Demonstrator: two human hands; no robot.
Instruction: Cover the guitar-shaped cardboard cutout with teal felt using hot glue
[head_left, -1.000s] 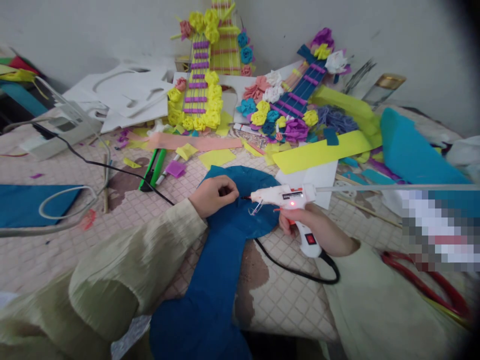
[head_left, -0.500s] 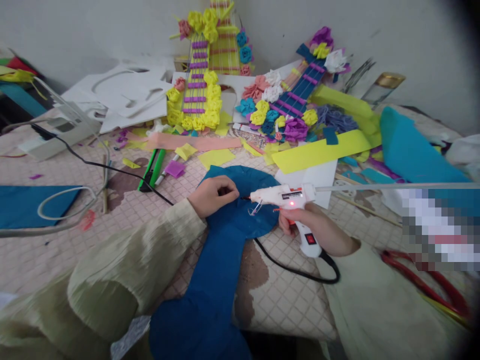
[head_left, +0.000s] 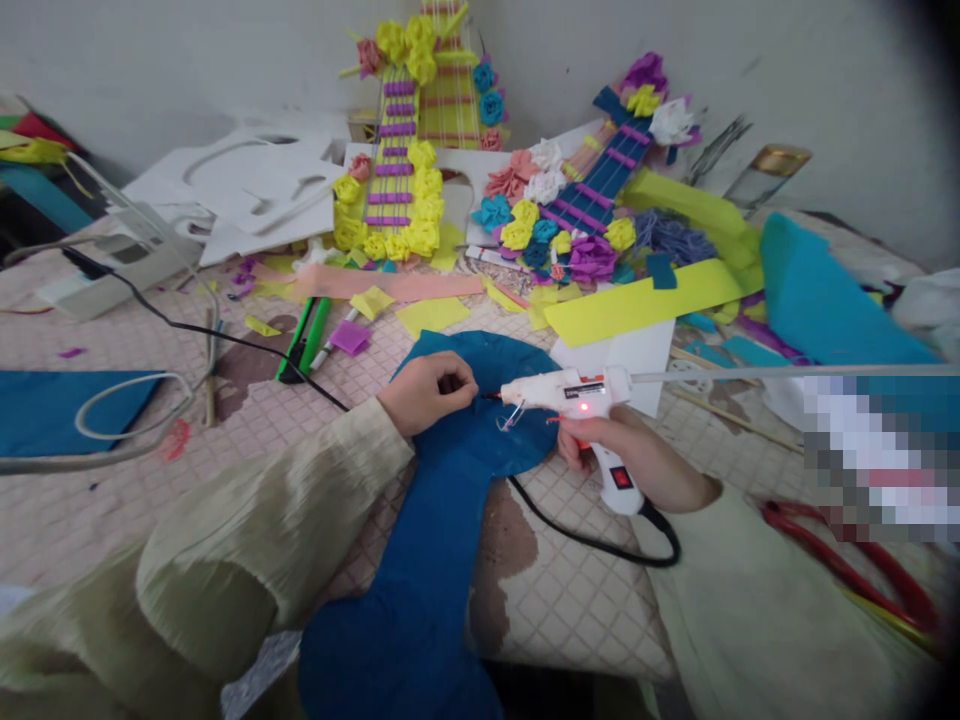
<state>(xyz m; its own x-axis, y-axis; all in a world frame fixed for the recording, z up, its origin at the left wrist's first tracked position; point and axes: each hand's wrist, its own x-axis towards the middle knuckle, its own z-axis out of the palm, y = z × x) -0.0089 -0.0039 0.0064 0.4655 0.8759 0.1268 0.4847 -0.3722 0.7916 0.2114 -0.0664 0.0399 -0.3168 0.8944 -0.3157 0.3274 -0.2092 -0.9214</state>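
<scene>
A white hot glue gun (head_left: 577, 392) with a lit red light is gripped in my right hand (head_left: 637, 450), its nozzle pointing left. Just left of the nozzle, my left hand (head_left: 431, 392) is closed in a pinch over the round end of a dark blue piece (head_left: 439, 510). A small dark thing shows between the pinched fingers and the nozzle; what it is I cannot make out. The blue piece lies on the patterned tabletop and reaches down over the near edge. A long glue stick (head_left: 750, 371) sticks out from the gun's back.
Decorated paper instruments, one yellow (head_left: 394, 180) and one blue (head_left: 600, 185), lean at the back. A green cutter (head_left: 304, 340) lies left of centre. Red-handled scissors (head_left: 855, 560) are at the right. A power strip (head_left: 120, 265) and cables lie left; a black cord loops below the gun.
</scene>
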